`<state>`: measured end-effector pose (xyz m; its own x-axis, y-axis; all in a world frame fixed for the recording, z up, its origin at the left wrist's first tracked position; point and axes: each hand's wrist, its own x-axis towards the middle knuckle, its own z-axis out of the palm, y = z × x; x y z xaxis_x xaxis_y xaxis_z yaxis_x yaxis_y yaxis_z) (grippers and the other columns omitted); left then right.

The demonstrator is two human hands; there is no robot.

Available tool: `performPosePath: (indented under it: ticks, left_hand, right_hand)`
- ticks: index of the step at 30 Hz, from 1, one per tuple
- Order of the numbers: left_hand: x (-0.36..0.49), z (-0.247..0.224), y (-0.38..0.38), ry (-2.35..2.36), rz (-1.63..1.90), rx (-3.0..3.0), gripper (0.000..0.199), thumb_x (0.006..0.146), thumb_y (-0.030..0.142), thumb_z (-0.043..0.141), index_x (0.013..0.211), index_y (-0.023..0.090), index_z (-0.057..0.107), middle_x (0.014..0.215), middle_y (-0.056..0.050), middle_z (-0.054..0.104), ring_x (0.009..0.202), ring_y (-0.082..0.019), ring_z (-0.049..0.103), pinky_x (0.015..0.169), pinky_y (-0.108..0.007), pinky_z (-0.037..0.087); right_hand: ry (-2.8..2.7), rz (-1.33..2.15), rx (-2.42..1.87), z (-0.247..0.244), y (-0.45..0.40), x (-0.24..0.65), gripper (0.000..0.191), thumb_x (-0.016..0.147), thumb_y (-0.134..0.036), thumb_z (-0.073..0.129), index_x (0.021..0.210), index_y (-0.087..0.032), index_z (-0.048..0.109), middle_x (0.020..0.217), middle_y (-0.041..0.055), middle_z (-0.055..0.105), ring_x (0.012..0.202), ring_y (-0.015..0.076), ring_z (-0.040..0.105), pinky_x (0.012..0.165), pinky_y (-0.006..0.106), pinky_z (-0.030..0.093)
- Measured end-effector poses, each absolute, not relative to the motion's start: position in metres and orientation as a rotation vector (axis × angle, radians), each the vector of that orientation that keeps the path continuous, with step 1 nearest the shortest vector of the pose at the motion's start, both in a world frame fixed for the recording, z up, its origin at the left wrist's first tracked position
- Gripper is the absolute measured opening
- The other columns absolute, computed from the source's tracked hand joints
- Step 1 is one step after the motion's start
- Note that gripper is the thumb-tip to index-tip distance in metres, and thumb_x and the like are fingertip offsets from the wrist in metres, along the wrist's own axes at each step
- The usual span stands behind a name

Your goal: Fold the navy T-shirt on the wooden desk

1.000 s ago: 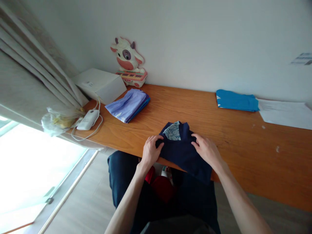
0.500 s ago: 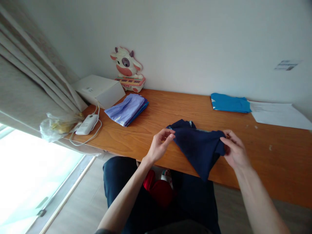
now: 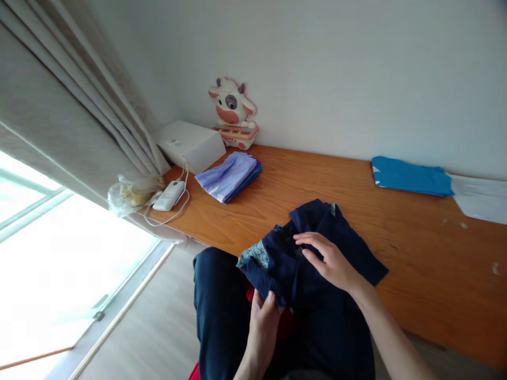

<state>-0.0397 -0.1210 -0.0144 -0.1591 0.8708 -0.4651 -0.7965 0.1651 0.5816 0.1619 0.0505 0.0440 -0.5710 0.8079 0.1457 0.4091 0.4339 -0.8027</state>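
Observation:
A navy blue garment [image 3: 336,237] with patterned grey-blue panels lies crumpled across the table's front edge, part of it hanging over my lap. Its exact kind is unclear. At its near lower edge my left hand [image 3: 264,316] grips the cloth, thumb on top and the other fingers mostly hidden under it. My right hand [image 3: 327,261] is over the middle of the garment, fingers apart and nothing pinched between them. Whether its fingertips touch the cloth I cannot tell.
On the brown wooden table [image 3: 312,174] lie a folded purple-and-blue cloth stack [image 3: 229,174], a blue folded cloth [image 3: 412,177] and white paper [image 3: 481,195]. At the left are a white box [image 3: 194,145], cow toy [image 3: 233,113], white device with cable [image 3: 169,195] and plastic bag [image 3: 132,195].
The garment has been drawn nearer and opened out, showing patterned panels. My left hand moved down to its near edge; my right let go and moved left over it. The view shifted right.

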Motion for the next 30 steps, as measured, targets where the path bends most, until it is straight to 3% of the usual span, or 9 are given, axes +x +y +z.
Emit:
performPosePath:
  ticks: [3, 6, 11, 16, 19, 23, 25, 27, 30]
  left_hand:
    - [-0.032, -0.007, -0.095, 1.071, 1.498, 0.113, 0.061, 0.096, 0.045, 0.096, 0.151, 0.034, 0.074, 0.157, -0.008, 0.076, 0.148, -0.032, 0.072, 0.123, -0.047, 0.061]
    - [-0.041, -0.009, -0.044, 1.14, 1.538, 0.262, 0.055, 0.096, 0.054, 0.093, 0.143, 0.028, 0.078, 0.147, -0.01, 0.082, 0.142, -0.033, 0.075, 0.12, -0.046, 0.062]
    - [-0.076, -0.019, 0.048, 1.276, 1.61, 0.767, 0.057, 0.106, 0.056, 0.077, 0.153, 0.025, 0.072, 0.159, -0.013, 0.074, 0.158, -0.035, 0.063, 0.137, -0.052, 0.047]
    - [-0.097, -0.013, 0.055, 1.587, 1.607, 1.416, 0.078, 0.109, 0.04, 0.073, 0.181, 0.035, 0.04, 0.191, -0.013, 0.036, 0.178, -0.038, 0.034, 0.144, -0.066, 0.032]
    - [-0.093, 0.001, 0.034, 1.489, 1.234, 1.927, 0.067, 0.11, 0.03, 0.07, 0.174, 0.037, 0.052, 0.181, -0.009, 0.054, 0.179, -0.037, 0.033, 0.147, -0.071, 0.022]
    - [-0.077, 0.016, 0.025, 1.302, 0.864, 2.113, 0.077, 0.101, 0.022, 0.075, 0.174, 0.032, 0.053, 0.161, -0.011, 0.072, 0.163, -0.038, 0.057, 0.146, -0.078, 0.017]
    - [-0.074, 0.019, 0.025, 1.297, 0.813, 2.092, 0.072, 0.092, 0.007, 0.069, 0.16, 0.033, 0.068, 0.139, -0.008, 0.081, 0.141, -0.032, 0.073, 0.147, -0.077, 0.014]
    - [-0.078, 0.019, 0.022, 1.275, 0.798, 2.066, 0.059, 0.083, 0.001, 0.065, 0.128, 0.033, 0.085, 0.115, -0.004, 0.08, 0.118, -0.026, 0.079, 0.149, -0.073, 0.012]
    - [-0.099, 0.015, 0.01, 1.292, 0.837, 2.021, 0.029, 0.081, 0.007, 0.07, 0.088, 0.03, 0.086, 0.104, -0.004, 0.075, 0.113, -0.026, 0.078, 0.149, -0.072, 0.01]
  right_hand:
    - [-2.324, 0.667, -1.36, 0.007, 0.06, 0.189, 0.06, 0.118, -0.053, 0.052, 0.175, -0.034, 0.056, 0.187, 0.0094, 0.045, 0.177, 0.0381, 0.034, 0.144, 0.073, 0.024]
    - [-2.371, 0.412, -1.649, -0.011, 0.049, 0.202, 0.07, 0.119, -0.06, 0.043, 0.185, -0.035, 0.041, 0.193, 0.01, 0.032, 0.18, 0.043, 0.024, 0.14, 0.082, 0.022]
    - [-2.234, 0.094, -1.806, -0.004, 0.03, 0.218, 0.063, 0.122, -0.057, 0.039, 0.173, -0.026, 0.059, 0.169, 0.019, 0.065, 0.157, 0.0452, 0.058, 0.124, 0.076, 0.043]
    - [-2.168, -0.034, -1.728, 0.0, 0.029, 0.242, 0.032, 0.118, -0.039, 0.054, 0.121, -0.025, 0.083, 0.12, 0.0127, 0.082, 0.116, 0.0357, 0.076, 0.115, 0.064, 0.047]
    - [-2.164, 0.092, -1.54, 0.003, 0.031, 0.256, 0.024, 0.117, -0.031, 0.057, 0.109, -0.026, 0.079, 0.115, 0.0078, 0.082, 0.115, 0.0308, 0.076, 0.123, 0.062, 0.043]
    - [-2.052, 0.301, -1.278, 0.031, 0.016, 0.259, 0.019, 0.117, -0.033, 0.059, 0.12, -0.029, 0.077, 0.13, 0.0064, 0.082, 0.137, 0.0277, 0.073, 0.125, 0.047, 0.051]
    - [-2.025, 0.424, -1.248, 0.052, -0.005, 0.249, 0.017, 0.116, -0.035, 0.062, 0.118, -0.03, 0.079, 0.125, 0.0054, 0.084, 0.128, 0.0247, 0.078, 0.109, 0.035, 0.061]
    - [-2.116, 0.66, -1.263, 0.069, -0.032, 0.23, 0.015, 0.113, -0.038, 0.067, 0.116, -0.033, 0.081, 0.115, 0.0037, 0.085, 0.112, 0.0225, 0.083, 0.096, 0.028, 0.064]
    - [-2.306, 1.154, -1.115, 0.077, -0.064, 0.199, 0.02, 0.11, -0.05, 0.07, 0.113, -0.037, 0.085, 0.097, 0.0001, 0.085, 0.086, 0.0202, 0.083, 0.078, 0.025, 0.064]
